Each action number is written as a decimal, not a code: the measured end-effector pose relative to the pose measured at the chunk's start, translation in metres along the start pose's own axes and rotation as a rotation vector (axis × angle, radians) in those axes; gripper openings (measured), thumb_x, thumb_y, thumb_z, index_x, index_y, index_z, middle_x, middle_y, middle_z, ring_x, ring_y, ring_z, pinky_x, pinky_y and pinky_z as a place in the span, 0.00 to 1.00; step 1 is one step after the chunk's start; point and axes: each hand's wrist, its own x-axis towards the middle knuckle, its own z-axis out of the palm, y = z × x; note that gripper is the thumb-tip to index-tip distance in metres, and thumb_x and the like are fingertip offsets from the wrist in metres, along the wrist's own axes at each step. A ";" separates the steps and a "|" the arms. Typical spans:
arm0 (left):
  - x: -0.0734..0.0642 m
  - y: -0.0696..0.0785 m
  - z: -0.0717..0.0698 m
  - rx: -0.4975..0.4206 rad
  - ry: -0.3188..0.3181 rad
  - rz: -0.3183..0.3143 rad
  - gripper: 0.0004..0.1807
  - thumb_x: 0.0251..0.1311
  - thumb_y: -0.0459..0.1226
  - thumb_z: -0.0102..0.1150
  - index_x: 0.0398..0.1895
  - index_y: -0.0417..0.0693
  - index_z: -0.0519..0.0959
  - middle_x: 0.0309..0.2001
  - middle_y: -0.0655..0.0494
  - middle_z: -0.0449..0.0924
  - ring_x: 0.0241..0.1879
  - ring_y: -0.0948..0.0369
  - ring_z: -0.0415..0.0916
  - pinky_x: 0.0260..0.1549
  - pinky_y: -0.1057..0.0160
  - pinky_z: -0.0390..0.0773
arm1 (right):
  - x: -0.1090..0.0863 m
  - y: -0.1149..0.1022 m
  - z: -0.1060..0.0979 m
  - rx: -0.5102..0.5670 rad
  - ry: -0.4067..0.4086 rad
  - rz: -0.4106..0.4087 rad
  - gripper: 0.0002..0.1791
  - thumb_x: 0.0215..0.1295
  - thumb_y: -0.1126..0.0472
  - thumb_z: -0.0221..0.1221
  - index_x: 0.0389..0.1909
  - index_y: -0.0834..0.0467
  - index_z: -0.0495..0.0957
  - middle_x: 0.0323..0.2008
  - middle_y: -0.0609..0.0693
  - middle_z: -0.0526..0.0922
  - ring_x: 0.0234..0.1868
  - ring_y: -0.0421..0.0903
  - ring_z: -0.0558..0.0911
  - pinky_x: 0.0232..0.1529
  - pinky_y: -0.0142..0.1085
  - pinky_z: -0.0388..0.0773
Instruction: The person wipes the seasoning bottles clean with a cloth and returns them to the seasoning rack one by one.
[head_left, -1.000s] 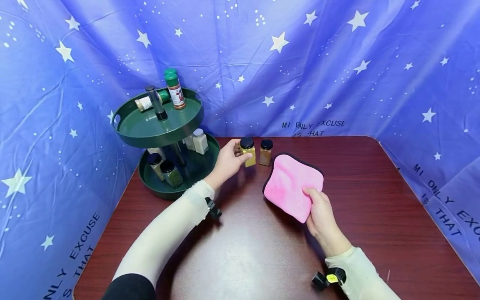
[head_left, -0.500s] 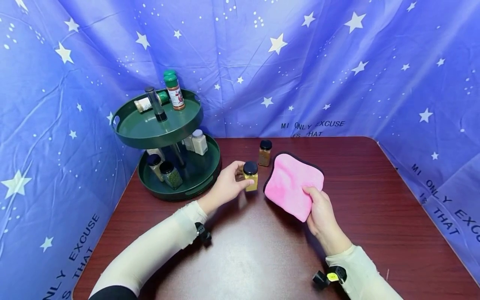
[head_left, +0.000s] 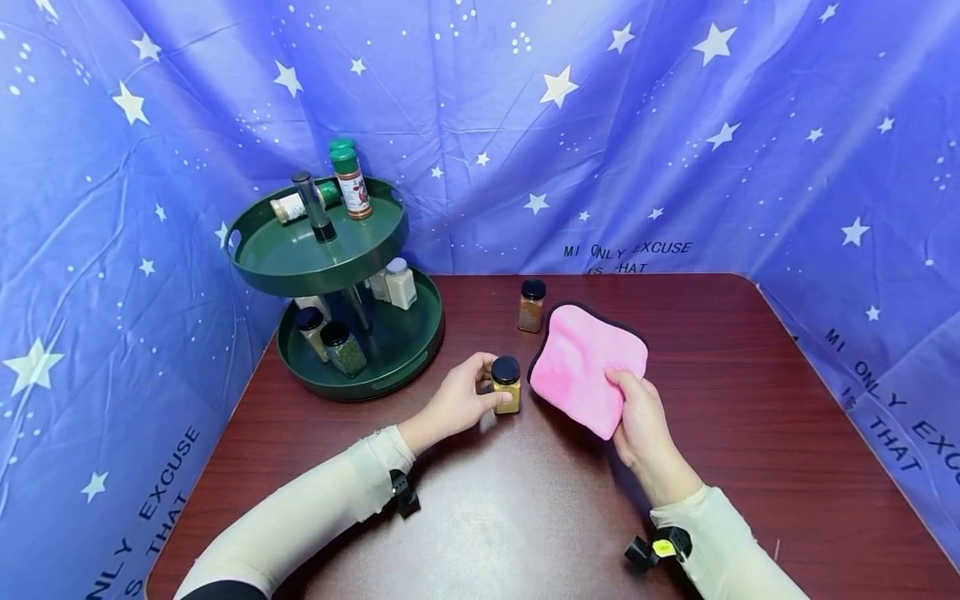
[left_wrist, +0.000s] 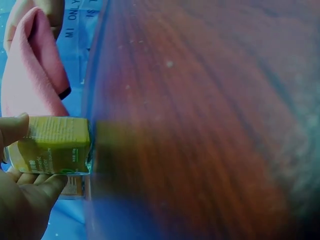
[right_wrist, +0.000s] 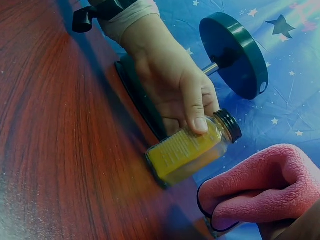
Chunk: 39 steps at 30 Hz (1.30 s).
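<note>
My left hand (head_left: pixel 459 402) grips a square glass jar of yellow powder (head_left: pixel 507 388) with a black lid, thumb on the near side and fingers behind. In the left wrist view the jar's label (left_wrist: pixel 62 152) reads in part as turmeric. The jar is upright, its base close over the table. To its right, my right hand (head_left: pixel 647 433) pinches a folded pink cloth (head_left: pixel 585 354) with dark edging, thumb on top and the other fingers mostly hidden beneath. In the right wrist view the fluffy cloth (right_wrist: pixel 270 185) bulges below the jar (right_wrist: pixel 187 150).
A jar of brown powder (head_left: pixel 530 313) stands behind the cloth on the reddish wooden table (head_left: pixel 720 367). At left is a dark green two-tier turntable (head_left: pixel 322 279). Green-capped bottles (head_left: pixel 351 185) are on its top tier; several jars, including one of green herbs (head_left: pixel 343 352), are below.
My left hand has brought the yellow powder jar from beside the brown powder jar toward me, slightly rightward, closer to the cloth. The right hand and cloth stay nearly in place.
</note>
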 end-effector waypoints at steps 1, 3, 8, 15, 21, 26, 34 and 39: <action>0.000 -0.001 0.001 0.004 -0.004 0.004 0.25 0.59 0.33 0.73 0.57 0.43 0.74 0.48 0.52 0.84 0.50 0.59 0.83 0.56 0.60 0.80 | 0.000 0.000 0.000 0.000 0.002 0.000 0.12 0.76 0.69 0.46 0.36 0.56 0.77 0.29 0.45 0.86 0.32 0.37 0.86 0.36 0.31 0.84; 0.000 -0.001 0.003 0.007 -0.011 0.012 0.25 0.59 0.33 0.73 0.57 0.43 0.74 0.48 0.53 0.83 0.51 0.60 0.83 0.57 0.61 0.79 | 0.002 0.001 0.000 0.001 0.000 0.003 0.12 0.76 0.68 0.46 0.36 0.56 0.77 0.29 0.45 0.86 0.32 0.37 0.86 0.36 0.31 0.84; 0.001 0.000 0.005 0.002 -0.021 0.022 0.25 0.58 0.33 0.74 0.57 0.43 0.74 0.49 0.53 0.84 0.52 0.59 0.83 0.58 0.61 0.79 | 0.005 0.002 0.002 -0.009 -0.004 0.017 0.12 0.76 0.68 0.46 0.36 0.56 0.77 0.28 0.44 0.86 0.31 0.37 0.86 0.35 0.31 0.84; 0.005 0.003 0.003 0.064 -0.032 0.026 0.29 0.56 0.36 0.76 0.60 0.44 0.76 0.52 0.54 0.85 0.53 0.59 0.82 0.57 0.59 0.79 | 0.012 0.002 0.004 -0.061 -0.019 0.052 0.11 0.75 0.67 0.46 0.36 0.56 0.76 0.27 0.44 0.86 0.30 0.37 0.86 0.34 0.31 0.84; 0.010 0.006 0.002 0.073 -0.058 0.036 0.26 0.56 0.40 0.77 0.57 0.44 0.80 0.49 0.54 0.86 0.49 0.61 0.82 0.52 0.61 0.80 | 0.020 0.003 0.015 -0.155 -0.061 0.103 0.08 0.74 0.65 0.48 0.35 0.56 0.75 0.27 0.44 0.85 0.31 0.37 0.85 0.35 0.32 0.83; 0.012 0.001 0.003 0.047 -0.064 0.015 0.24 0.54 0.41 0.78 0.54 0.47 0.82 0.47 0.57 0.87 0.45 0.64 0.82 0.49 0.64 0.80 | 0.025 0.004 0.035 -0.264 -0.106 0.109 0.07 0.73 0.63 0.50 0.34 0.58 0.75 0.26 0.44 0.85 0.30 0.38 0.84 0.36 0.32 0.82; 0.015 -0.005 0.007 -0.026 -0.049 0.004 0.18 0.52 0.43 0.79 0.43 0.49 0.84 0.36 0.63 0.86 0.35 0.69 0.79 0.37 0.70 0.78 | 0.021 0.001 0.079 -0.685 -0.198 0.022 0.12 0.73 0.57 0.54 0.36 0.62 0.78 0.24 0.45 0.80 0.25 0.39 0.79 0.29 0.33 0.78; 0.017 -0.008 0.008 0.143 0.003 0.095 0.17 0.53 0.41 0.76 0.43 0.44 0.85 0.38 0.53 0.87 0.38 0.61 0.81 0.40 0.64 0.79 | 0.008 0.009 0.098 -1.270 -0.358 -0.322 0.17 0.73 0.53 0.54 0.45 0.62 0.83 0.37 0.56 0.86 0.39 0.50 0.84 0.43 0.42 0.81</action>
